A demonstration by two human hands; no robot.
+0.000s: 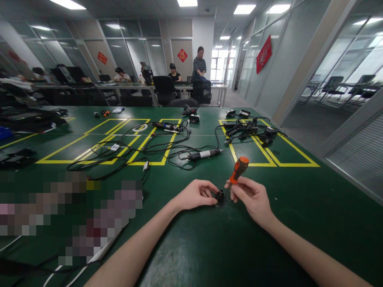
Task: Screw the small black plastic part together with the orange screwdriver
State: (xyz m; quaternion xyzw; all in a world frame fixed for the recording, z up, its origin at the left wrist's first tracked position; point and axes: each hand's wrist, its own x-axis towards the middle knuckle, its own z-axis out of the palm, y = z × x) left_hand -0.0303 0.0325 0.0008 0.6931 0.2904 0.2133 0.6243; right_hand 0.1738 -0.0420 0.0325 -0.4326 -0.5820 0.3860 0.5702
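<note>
On the green table, a small dark round part [220, 196] with a short brass-coloured tip stands upright. The thumb and fingers of my left hand [199, 195] close around its left side. Just right of the part, my right hand [253, 198] grips a screwdriver [239, 167] with an orange and dark handle. The handle points up and leans slightly right, and my fingers hide most of the shaft. A gap shows between the right fingertips and the part.
Beyond my hands lies a grey and black electric screwdriver [206, 154] with its cable. A heap of black tools and cables [247, 129] sits back right, inside yellow tape lines [260, 164]. Power strips and cords run along the left. Several people are at the far desks.
</note>
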